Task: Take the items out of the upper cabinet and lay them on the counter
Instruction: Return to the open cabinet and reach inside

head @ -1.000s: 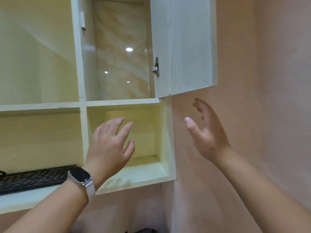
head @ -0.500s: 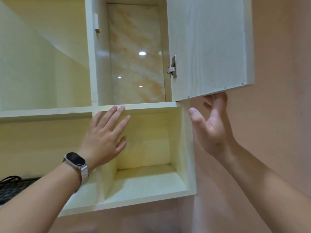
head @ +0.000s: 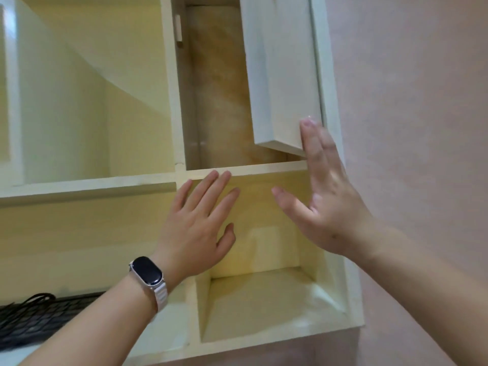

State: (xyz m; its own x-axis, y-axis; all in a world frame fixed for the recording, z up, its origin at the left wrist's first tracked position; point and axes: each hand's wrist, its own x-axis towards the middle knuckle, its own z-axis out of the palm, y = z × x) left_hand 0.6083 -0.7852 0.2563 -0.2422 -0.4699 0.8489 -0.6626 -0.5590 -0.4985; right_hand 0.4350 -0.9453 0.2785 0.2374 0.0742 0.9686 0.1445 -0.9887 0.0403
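Right hand (head: 330, 207) flat on cabinet door (head: 282, 75), fingers (head: 311, 143) together; left hand (head: 198, 228) spread, empty; best pushed evenly near free edge.

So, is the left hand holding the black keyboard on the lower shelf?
No, the left hand is open and raised; the black keyboard lies untouched.

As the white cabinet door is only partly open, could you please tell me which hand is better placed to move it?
Probably the right hand: its fingertips already touch the white wooden cabinet door near its lower edge. The left hand hovers open before the lower cubby.
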